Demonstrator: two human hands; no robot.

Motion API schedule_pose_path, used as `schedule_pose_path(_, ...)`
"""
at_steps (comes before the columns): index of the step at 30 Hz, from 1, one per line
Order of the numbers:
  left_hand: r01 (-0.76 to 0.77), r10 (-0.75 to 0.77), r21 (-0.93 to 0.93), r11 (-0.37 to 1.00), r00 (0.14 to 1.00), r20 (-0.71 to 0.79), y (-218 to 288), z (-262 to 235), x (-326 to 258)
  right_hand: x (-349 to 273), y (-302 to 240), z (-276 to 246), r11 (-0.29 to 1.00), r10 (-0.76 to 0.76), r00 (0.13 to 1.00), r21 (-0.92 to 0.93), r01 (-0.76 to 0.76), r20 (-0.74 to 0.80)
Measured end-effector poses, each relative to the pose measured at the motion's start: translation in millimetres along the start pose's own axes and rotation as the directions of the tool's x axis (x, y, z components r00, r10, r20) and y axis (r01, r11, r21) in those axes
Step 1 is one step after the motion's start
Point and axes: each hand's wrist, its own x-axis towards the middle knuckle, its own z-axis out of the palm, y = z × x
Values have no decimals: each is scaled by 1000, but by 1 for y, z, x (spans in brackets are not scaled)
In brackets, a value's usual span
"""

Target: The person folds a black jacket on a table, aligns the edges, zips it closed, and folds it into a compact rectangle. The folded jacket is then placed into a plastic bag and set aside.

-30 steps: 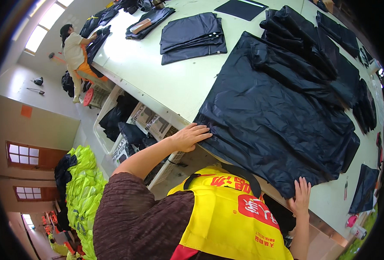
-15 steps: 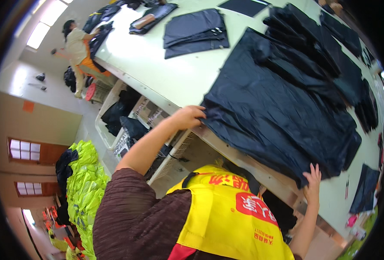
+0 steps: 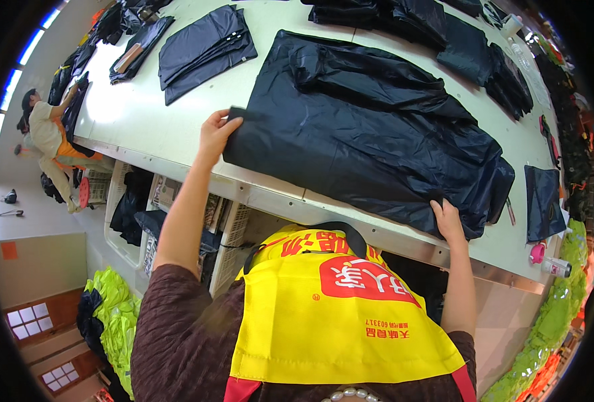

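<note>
Now at the table's (image 3: 143,144) near edge, both hands grip a large black garment (image 3: 370,127): the left hand (image 3: 215,131) pinches its left corner, where a moment ago it lay flat, and the right hand (image 3: 448,220) clasps the near right corner at the table's edge. Farther back lie folded dark garments (image 3: 203,50).

Black shiny garment (image 3: 370,141) spread flat, apparently rumpled.
</note>
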Motion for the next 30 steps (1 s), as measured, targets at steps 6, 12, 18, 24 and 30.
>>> schedule_pose_path(6, -168, 386, 683, 711, 905, -179, -42, 42, 18, 10, -27, -2, 885, 184, 971, -404, -230, -151)
schedule_pose_path(12, -597, 521, 789, 144, 723, 453, -15, 82, -5, 9, -33, 28, 717, -263, 940, -696, 40, -216)
schedule_pose_path(18, -471, 344, 845, 253, 860, 377, -73, 72, -8, 18, -5, 48, 746, -104, 985, -666, -17, -141)
schedule_pose_path(24, -447, 313, 855, 261, 878, 363, -74, 70, -15, 23, -5, 44, 758, -55, 993, -652, -29, -108)
schedule_pose_path(30, -523, 409, 804, 283, 824, 392, -32, 93, -24, 37, -70, 39, 815, -340, 909, -558, 158, -240)
